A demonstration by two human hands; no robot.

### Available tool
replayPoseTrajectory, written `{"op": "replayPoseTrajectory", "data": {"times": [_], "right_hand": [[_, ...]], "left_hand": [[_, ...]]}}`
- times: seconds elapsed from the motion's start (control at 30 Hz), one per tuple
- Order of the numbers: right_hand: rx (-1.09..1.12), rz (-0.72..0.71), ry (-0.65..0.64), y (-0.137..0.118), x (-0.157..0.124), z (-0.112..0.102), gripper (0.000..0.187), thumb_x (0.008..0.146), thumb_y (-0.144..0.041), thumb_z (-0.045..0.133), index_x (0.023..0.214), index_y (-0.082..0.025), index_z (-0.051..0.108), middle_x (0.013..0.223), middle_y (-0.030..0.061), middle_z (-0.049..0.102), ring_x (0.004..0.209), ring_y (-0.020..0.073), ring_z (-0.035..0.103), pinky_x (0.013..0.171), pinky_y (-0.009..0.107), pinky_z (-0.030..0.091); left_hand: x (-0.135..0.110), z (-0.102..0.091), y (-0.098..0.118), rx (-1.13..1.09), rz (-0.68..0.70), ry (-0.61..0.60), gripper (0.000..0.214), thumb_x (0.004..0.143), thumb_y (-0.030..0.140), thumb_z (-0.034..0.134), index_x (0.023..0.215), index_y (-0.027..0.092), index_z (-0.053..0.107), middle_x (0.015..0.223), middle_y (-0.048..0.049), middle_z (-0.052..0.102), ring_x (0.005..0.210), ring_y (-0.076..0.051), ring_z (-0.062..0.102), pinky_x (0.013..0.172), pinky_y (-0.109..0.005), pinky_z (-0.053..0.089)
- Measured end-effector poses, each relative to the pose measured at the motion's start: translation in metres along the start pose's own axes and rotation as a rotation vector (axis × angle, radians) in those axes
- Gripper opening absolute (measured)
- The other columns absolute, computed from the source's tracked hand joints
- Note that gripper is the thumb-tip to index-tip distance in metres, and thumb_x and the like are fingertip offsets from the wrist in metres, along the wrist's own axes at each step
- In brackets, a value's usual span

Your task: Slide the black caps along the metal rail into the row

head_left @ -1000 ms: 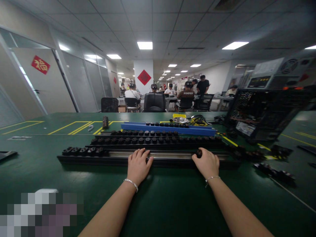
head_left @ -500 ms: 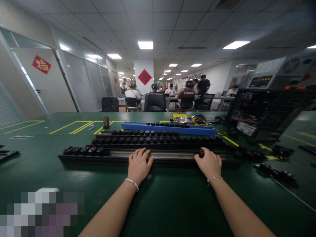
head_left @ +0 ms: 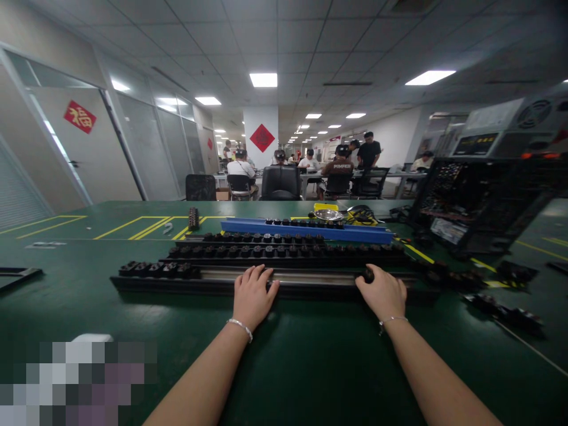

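A long black rail [head_left: 177, 285] lies across the green table in front of me, with several black sockets [head_left: 155, 269] clipped on its left part. My left hand [head_left: 252, 297] rests on the rail's middle, fingers stretched flat over it. My right hand [head_left: 385, 294] is curled at the rail's right part, fingertips pinched on a small black socket [head_left: 368, 275] that sits on the rail. Behind it lie two more black rails [head_left: 284, 252] full of sockets and a blue rail [head_left: 306, 229] with sockets.
An open black computer case [head_left: 479, 207] stands at the right, loose socket strips [head_left: 503, 313] near it. A metal bowl [head_left: 327, 215] and yellow items sit behind the blue rail. Several people sit at desks far back. A pixelated patch covers the bottom left.
My right hand with the socket has slid slightly right along the rail. The view has shifted a little; my left hand stays on the rail.
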State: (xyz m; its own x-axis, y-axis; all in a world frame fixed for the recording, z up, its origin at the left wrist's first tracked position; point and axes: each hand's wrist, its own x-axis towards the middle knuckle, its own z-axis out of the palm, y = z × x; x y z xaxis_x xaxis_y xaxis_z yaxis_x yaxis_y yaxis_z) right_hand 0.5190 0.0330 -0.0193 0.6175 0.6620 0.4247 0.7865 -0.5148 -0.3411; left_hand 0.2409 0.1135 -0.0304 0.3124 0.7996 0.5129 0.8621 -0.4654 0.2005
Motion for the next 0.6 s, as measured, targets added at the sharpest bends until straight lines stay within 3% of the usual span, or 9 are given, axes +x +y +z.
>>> {"op": "replayPoseTrajectory", "data": {"times": [0.6], "right_hand": [[-0.007, 0.048, 0.004, 0.0092, 0.0049, 0.0001, 0.049, 0.076, -0.036, 0.039, 0.117, -0.015, 0.055, 0.113, 0.0117, 0.062, 0.108, 0.0261, 0.052, 0.1, 0.045, 0.027]], "left_hand": [[-0.0004, 0.0021, -0.002, 0.007, 0.01, 0.002, 0.039, 0.088, 0.047, 0.038, 0.119, 0.031, 0.057, 0.13, -0.001, 0.054, 0.123, -0.024, 0.041, 0.098, -0.042, 0.033]]}}
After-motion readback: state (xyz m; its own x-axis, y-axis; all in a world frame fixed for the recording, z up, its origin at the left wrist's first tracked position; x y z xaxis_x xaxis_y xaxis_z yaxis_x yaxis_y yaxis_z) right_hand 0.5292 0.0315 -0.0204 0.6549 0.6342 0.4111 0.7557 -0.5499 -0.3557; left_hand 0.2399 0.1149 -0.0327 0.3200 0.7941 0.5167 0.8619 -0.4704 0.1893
